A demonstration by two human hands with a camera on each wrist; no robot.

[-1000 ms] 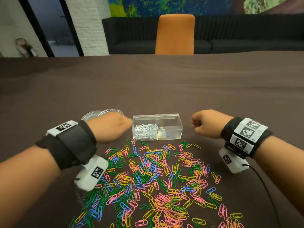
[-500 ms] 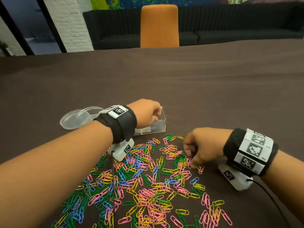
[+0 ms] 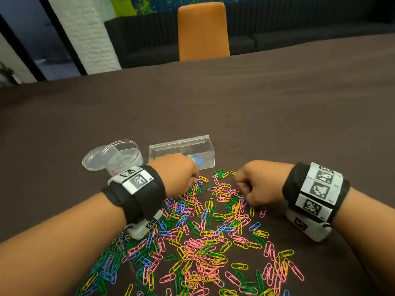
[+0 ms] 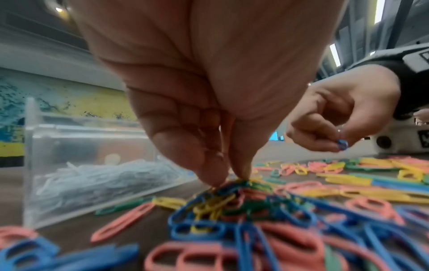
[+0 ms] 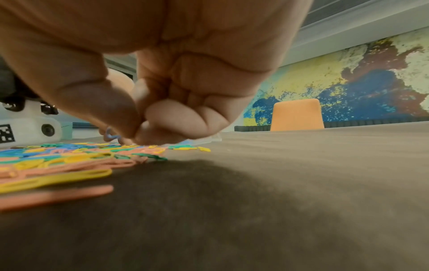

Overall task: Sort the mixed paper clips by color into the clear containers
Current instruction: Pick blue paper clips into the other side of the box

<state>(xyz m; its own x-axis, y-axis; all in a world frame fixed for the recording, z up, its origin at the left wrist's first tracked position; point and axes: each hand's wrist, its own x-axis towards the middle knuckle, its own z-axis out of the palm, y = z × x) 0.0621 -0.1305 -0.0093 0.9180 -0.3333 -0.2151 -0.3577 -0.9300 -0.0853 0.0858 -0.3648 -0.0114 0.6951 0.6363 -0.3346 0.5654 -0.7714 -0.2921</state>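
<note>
Several pink, yellow, green and blue paper clips (image 3: 205, 238) lie spread over the brown table. Behind them stands a clear two-part box (image 3: 198, 144): silver clips (image 4: 104, 176) fill its left part and a few blue clips (image 3: 197, 160) lie in its right part. My left hand (image 3: 191, 178) reaches down at the pile's far edge, and its thumb and forefinger (image 4: 214, 176) pinch a clip on top of the heap. To the right, my right hand (image 3: 245, 191) is curled just above the pile and pinches a blue clip (image 5: 110, 135), also visible as the blue clip (image 4: 341, 144) from the left wrist.
Two round clear containers (image 3: 115, 155) stand left of the box, one leaning on the other. An orange chair (image 3: 203, 30) and a dark sofa are beyond the table's far edge. Bare brown tabletop (image 3: 277, 116) stretches behind and to the right.
My left hand has drawn back from the clear box down to the pile's far edge. My right hand, which was picking in the pile, now holds a blue clip. The head view has tilted.
</note>
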